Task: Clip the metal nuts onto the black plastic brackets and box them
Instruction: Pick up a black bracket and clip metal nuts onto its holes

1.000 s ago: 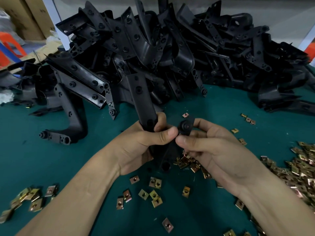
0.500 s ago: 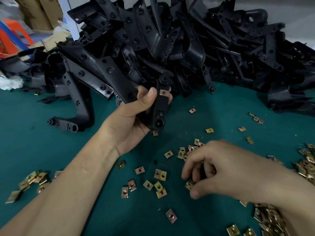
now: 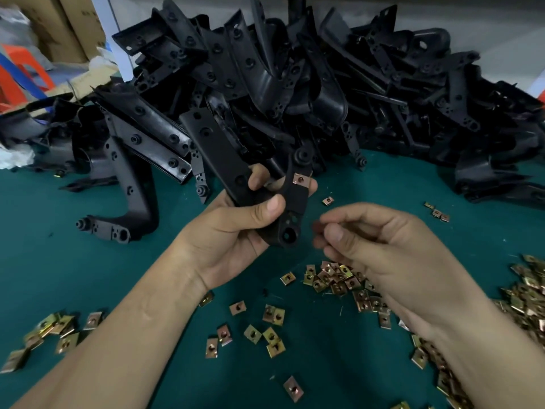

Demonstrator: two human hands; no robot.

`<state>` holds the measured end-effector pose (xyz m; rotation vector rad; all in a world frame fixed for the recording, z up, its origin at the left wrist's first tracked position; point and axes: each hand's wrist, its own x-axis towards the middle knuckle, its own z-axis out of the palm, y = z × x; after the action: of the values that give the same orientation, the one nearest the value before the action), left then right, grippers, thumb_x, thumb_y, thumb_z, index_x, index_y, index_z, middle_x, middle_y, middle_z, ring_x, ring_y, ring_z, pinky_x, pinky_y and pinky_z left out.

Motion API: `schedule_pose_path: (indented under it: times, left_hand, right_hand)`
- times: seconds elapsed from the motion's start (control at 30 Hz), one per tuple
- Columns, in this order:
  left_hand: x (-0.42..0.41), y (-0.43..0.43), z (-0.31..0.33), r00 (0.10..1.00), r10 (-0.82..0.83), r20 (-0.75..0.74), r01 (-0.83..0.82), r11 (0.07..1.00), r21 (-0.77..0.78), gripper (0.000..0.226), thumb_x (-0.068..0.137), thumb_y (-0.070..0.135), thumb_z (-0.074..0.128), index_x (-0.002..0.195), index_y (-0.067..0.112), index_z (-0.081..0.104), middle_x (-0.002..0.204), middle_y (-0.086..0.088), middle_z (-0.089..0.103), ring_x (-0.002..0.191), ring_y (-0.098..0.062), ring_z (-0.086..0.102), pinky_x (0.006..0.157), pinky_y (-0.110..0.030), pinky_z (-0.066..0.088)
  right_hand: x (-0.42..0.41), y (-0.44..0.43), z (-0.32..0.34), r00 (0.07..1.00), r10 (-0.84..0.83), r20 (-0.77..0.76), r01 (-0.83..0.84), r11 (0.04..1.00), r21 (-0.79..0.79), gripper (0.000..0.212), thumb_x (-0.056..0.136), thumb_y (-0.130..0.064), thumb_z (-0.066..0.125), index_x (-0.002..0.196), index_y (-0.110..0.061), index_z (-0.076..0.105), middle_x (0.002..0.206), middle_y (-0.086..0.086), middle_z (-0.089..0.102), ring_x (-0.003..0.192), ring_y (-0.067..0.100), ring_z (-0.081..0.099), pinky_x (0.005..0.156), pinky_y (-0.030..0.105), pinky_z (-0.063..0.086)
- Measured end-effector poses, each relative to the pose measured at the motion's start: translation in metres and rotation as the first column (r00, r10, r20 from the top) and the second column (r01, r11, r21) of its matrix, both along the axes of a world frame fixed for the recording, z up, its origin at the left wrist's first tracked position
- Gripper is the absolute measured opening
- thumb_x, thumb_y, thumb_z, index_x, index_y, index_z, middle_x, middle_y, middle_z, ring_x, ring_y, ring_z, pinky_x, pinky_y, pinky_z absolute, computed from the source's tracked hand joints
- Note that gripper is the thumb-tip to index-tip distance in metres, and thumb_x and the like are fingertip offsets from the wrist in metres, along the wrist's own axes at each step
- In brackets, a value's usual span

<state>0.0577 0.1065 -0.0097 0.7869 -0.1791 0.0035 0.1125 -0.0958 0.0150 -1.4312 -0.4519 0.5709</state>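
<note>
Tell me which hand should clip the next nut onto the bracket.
Right. The left hand grips the bracket, which already carries one nut; the right hand hovers beside its lower end, above the loose nuts.

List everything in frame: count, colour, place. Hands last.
held bracket: one, black, in the left hand, above the mat
clipped nut: one, copper, on the held bracket
bracket pile: many, black, far side of the table
loose bracket: one, black, on the mat, left of the hands
loose nuts: many, brass, scattered over the near mat
mat: one, teal, covers the table
cardboard boxes: brown, top left
left hand: grips the held bracket
right hand: fingertips curled to thumb beside the bracket; contents blurred
</note>
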Motion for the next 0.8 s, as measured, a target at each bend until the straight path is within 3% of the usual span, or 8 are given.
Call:
schedule_pose_path:
  times: [0.1,0.27,0.37,0.47,0.53,0.67,0.8]
  left_hand:
    - [0.0004,-0.0018,-0.0017,1.000,-0.028,0.013,0.028,1.000,-0.002,0.048,0.075,0.003,0.084,0.088,0.020,0.041,0.117,-0.013,0.074,0.114,-0.022,0.070,0.084,-0.037,0.061]
    - [0.0015,-0.0022,-0.0035,1.000,-0.006,0.008,0.006,1.000,0.021,0.048,0.074,0.005,0.085,0.088,0.022,0.042,0.115,-0.013,0.074,0.112,-0.024,0.071,0.089,-0.038,0.059]
    - [0.0011,-0.0017,-0.0033,1.000,0.005,0.003,-0.005,1.000,0.015,0.047,0.074,0.006,0.086,0.088,0.021,0.044,0.115,-0.012,0.074,0.112,-0.023,0.071,0.086,-0.038,0.060]
    - [0.0000,-0.0022,-0.0027,1.000,0.009,-0.013,-0.010,1.000,-0.023,0.047,0.071,0.003,0.087,0.087,0.021,0.046,0.114,-0.013,0.074,0.114,-0.021,0.070,0.082,-0.032,0.060]
    - [0.0000,-0.0032,-0.0031,1.000,0.015,-0.013,-0.016,1.000,-0.018,0.048,0.070,0.003,0.087,0.086,0.021,0.046,0.115,-0.014,0.074,0.114,-0.021,0.070,0.081,-0.033,0.060]
    - [0.0018,-0.0055,-0.0038,1.000,-0.009,0.016,0.009,1.000,0.008,0.044,0.075,0.002,0.085,0.088,0.018,0.045,0.117,-0.016,0.072,0.106,-0.031,0.072,0.077,-0.043,0.062]
    - [0.0023,-0.0050,-0.0045,0.999,-0.017,0.031,0.017,1.000,0.017,0.042,0.078,0.003,0.081,0.089,0.019,0.044,0.117,-0.014,0.072,0.104,-0.031,0.072,0.070,-0.042,0.061]
  right_hand:
    - [-0.0043,0.0043,-0.0035,0.998,0.011,-0.058,-0.007,0.997,0.073,0.017,0.074,-0.011,0.070,0.089,-0.012,0.080,0.087,0.012,0.077,0.081,0.016,0.074,0.073,0.018,0.057]
    - [-0.0061,0.0048,-0.0010,0.996,0.081,-0.033,-0.079,0.995,0.060,0.027,0.078,-0.009,0.068,0.102,-0.016,0.078,0.104,0.007,0.078,0.102,0.017,0.073,0.084,0.020,0.056]
    - [-0.0075,0.0051,0.0010,0.998,0.033,-0.061,-0.029,0.998,0.059,0.024,0.077,-0.014,0.070,0.100,-0.017,0.079,0.096,0.012,0.078,0.090,0.020,0.076,0.074,0.020,0.058]
    - [-0.0083,0.0063,0.0016,0.995,-0.014,-0.097,0.021,0.998,0.065,0.015,0.071,-0.022,0.076,0.085,-0.016,0.077,0.084,0.014,0.076,0.076,0.021,0.076,0.064,0.020,0.058]
    - [-0.0084,0.0066,0.0018,0.994,-0.016,-0.107,0.024,0.997,0.074,0.020,0.065,-0.025,0.080,0.082,-0.015,0.080,0.079,0.012,0.075,0.072,0.017,0.074,0.063,0.019,0.057]
    - [-0.0090,0.0063,0.0022,0.989,0.006,-0.149,0.014,0.991,0.131,0.027,0.067,-0.018,0.077,0.093,-0.012,0.081,0.083,0.011,0.076,0.076,0.015,0.073,0.069,0.019,0.057]
    - [-0.0116,0.0066,0.0049,0.990,0.043,-0.133,-0.026,0.992,0.126,0.027,0.069,-0.018,0.076,0.095,-0.013,0.080,0.087,0.014,0.076,0.079,0.018,0.074,0.069,0.020,0.057]
